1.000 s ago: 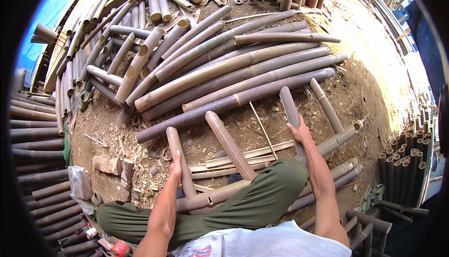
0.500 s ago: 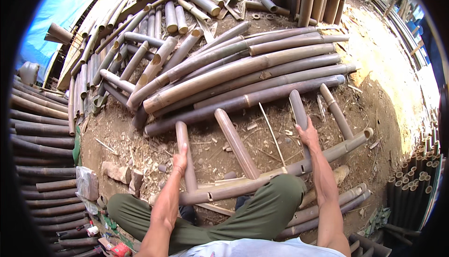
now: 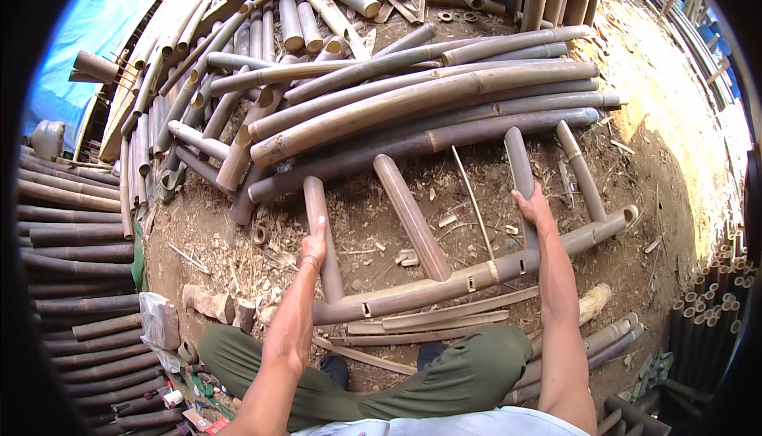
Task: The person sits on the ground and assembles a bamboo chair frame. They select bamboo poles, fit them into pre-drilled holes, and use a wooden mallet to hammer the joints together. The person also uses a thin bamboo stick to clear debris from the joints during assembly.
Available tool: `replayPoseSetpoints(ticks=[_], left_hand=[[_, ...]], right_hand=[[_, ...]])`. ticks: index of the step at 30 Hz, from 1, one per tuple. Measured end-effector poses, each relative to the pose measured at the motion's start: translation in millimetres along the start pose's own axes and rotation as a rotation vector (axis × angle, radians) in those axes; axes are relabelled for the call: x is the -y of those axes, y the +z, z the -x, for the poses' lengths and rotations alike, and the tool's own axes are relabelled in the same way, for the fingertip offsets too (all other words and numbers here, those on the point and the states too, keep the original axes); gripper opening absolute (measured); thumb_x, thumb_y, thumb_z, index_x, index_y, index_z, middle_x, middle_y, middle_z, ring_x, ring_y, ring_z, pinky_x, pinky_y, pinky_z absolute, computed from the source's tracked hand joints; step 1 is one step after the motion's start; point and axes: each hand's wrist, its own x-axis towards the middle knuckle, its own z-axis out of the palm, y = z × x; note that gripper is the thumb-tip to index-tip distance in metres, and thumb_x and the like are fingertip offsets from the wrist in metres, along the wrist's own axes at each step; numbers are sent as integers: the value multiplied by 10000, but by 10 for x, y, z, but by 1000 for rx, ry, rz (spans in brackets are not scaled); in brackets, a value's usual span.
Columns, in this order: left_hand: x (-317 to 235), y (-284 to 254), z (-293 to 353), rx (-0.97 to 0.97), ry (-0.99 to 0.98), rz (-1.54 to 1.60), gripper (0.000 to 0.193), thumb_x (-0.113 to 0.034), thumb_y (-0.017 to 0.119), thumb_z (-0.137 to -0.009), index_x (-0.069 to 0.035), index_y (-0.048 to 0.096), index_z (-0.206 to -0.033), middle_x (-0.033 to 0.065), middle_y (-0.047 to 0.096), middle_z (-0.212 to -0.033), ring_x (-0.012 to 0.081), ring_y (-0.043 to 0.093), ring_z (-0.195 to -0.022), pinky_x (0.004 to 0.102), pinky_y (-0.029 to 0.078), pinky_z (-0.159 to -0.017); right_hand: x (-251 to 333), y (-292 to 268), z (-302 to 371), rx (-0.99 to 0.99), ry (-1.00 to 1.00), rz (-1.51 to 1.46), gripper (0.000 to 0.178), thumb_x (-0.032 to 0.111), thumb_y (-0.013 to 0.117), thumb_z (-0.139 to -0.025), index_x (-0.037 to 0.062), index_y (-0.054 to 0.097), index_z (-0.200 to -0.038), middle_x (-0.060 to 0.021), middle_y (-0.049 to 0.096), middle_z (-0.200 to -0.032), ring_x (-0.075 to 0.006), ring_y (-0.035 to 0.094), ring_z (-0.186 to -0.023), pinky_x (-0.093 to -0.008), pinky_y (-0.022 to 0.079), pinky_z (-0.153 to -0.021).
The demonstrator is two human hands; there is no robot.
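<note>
A seated person in green trousers point(image 3: 444, 376) faces a long bamboo rail point(image 3: 476, 277) lying across the dirt. Four short bamboo rungs rise from it. The left hand point(image 3: 314, 244) grasps the leftmost rung point(image 3: 321, 233); the right hand point(image 3: 533, 207) grasps the third rung point(image 3: 520, 166). Beyond lies a heap of bamboo poles point(image 3: 413, 102).

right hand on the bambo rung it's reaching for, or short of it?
Touching. In the head view the right hand lies on the short bamboo rung, fingers wrapped over its lower part, with no gap showing between palm and pole.
</note>
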Motion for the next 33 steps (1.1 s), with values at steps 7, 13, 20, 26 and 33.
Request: replayPoseSetpoints(ticks=[7, 13, 20, 26, 33], left_hand=[[-258, 748, 670, 13, 89, -180, 1060, -852, 464, -812, 167, 665, -1023, 381, 643, -1090, 473, 619, -1119, 508, 465, -963], [-539, 421, 686, -71, 152, -464, 750, -663, 556, -884, 33, 663, -1143, 296, 645, -1201, 422, 623, -1140, 510, 489, -957], [-2, 649, 741, -50, 276, -669, 845, -570, 614, -887, 44, 261, -1348, 347, 608, -1204, 480, 587, -1163, 535, 468, -981], [-41, 399, 893, 9, 321, -669, 778, -508, 630, -892, 51, 286, -1310, 360, 611, -1186, 491, 604, -1125, 506, 472, -983], [322, -239, 528, 36, 347, -489, 805, -489, 696, -852, 77, 416, -1352, 326, 577, -1277, 451, 572, -1189, 480, 443, -1018]], right_hand=[[-878, -311, 362, -154, -13, 189, 923, 537, 697, -855, 4, 313, -1504, -311, 521, -1339, -469, 532, -1222, -471, 445, -1048], [-796, 17, 1799, -660, -121, 100, 542, 230, 654, -879, 0, 507, -1348, -231, 494, -1279, -411, 462, -1223, -503, 363, -1066], [-1794, 264, 3252, -686, 851, 6, 985, 366, 772, -818, 38, 196, -1546, -266, 383, -1437, -447, 404, -1307, -516, 355, -1095], [-2322, 315, 3389, -502, 873, -106, 1042, 368, 779, -811, 37, 133, -1559, -311, 369, -1477, -460, 405, -1345, -489, 365, -1114], [-1538, 499, 3198, -403, 588, 254, 845, 426, 637, -913, 20, 239, -1539, -267, 315, -1538, -441, 288, -1434, -513, 321, -1150]])
